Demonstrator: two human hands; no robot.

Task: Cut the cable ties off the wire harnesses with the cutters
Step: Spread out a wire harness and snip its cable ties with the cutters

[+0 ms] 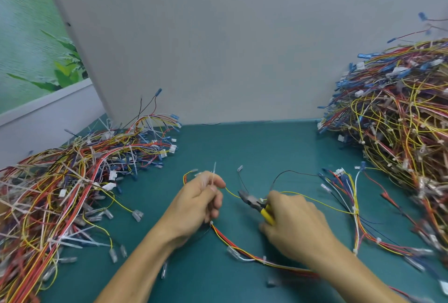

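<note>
So the left hand [198, 196] is pinching a white cable tie [213, 176] between thumb and forefinger, its tail sticking straight up, with a thin yellow wire [231, 193] running out of the same pinch. The right hand [291, 220] is wrapped round the yellow handles of the cutters [254, 204], nose pointing up-left just beside that wire. I can't tell if the blades are fully shut.

The wire harness [242, 251] being worked on lies on the green counter [242, 147] between and under both hands, trailing off to the lower right. The big tangled heap [400, 121] on the right looks like the to-do stack, and the heap on the left [72, 181] is full of loose ties.

My tip: pull the tie away from the wires so there's a visible gap, slip only one blade tip under the strap and snip beside the lock head. That yellow wire sits really near the nose, so go slow or you'll nick the insulation.
</note>
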